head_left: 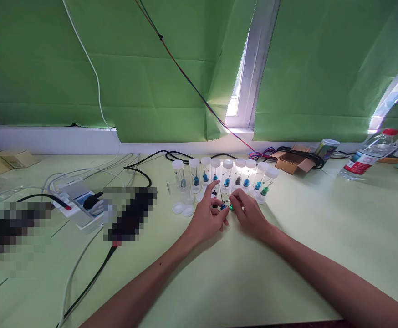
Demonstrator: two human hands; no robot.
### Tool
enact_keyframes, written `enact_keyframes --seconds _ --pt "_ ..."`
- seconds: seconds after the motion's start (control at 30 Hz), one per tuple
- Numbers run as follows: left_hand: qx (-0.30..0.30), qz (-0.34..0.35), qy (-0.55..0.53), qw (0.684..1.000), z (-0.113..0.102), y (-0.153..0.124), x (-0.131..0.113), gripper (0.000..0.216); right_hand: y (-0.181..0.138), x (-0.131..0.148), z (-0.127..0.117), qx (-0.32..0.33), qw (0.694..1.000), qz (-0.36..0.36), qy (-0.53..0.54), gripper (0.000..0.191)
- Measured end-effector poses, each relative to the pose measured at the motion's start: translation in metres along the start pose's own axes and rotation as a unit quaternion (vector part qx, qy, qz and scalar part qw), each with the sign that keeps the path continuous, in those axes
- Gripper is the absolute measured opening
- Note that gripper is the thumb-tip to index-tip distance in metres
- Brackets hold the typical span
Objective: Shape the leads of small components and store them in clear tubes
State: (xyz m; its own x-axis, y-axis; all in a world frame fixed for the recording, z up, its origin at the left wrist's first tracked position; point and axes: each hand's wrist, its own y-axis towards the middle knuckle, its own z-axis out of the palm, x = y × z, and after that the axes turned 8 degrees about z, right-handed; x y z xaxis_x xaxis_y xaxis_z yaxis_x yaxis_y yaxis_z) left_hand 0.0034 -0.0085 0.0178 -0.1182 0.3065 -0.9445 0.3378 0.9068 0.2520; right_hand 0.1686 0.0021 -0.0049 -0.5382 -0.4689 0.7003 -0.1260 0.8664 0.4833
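Observation:
My left hand (204, 216) pinches a small blue piece (223, 207) between thumb and fingers, with its index finger raised. A thin dark pin stands up from that piece. Close beside it, the closed fingers of my right hand (248, 213) are at a small green piece (232, 207), partly hidden by them. Just beyond both hands stands a row of clear vials with white caps (227, 164), holding blue, grey and green pieces on thin pins. Two loose white caps (177, 208) lie left of my left hand, by uncapped clear vials (185, 196). Small dark pieces (214, 193) show behind my left fingers.
To the left are a clear plastic box (83, 218), white and black cables (91, 273) and a blurred dark object (132, 214). Back right hold an open cardboard box (289, 161), a can (327, 152) and a red-capped bottle (368, 157). Green blinds (171, 91) hang behind.

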Motion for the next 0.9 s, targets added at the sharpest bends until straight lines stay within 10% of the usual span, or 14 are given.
enact_keyframes --seconds 0.9 --pt "-0.024 -0.004 -0.099 0.995 0.004 0.0018 0.0005 0.046 -0.0016 -0.0039 0.0019 0.003 1.0 0.017 0.01 0.022"
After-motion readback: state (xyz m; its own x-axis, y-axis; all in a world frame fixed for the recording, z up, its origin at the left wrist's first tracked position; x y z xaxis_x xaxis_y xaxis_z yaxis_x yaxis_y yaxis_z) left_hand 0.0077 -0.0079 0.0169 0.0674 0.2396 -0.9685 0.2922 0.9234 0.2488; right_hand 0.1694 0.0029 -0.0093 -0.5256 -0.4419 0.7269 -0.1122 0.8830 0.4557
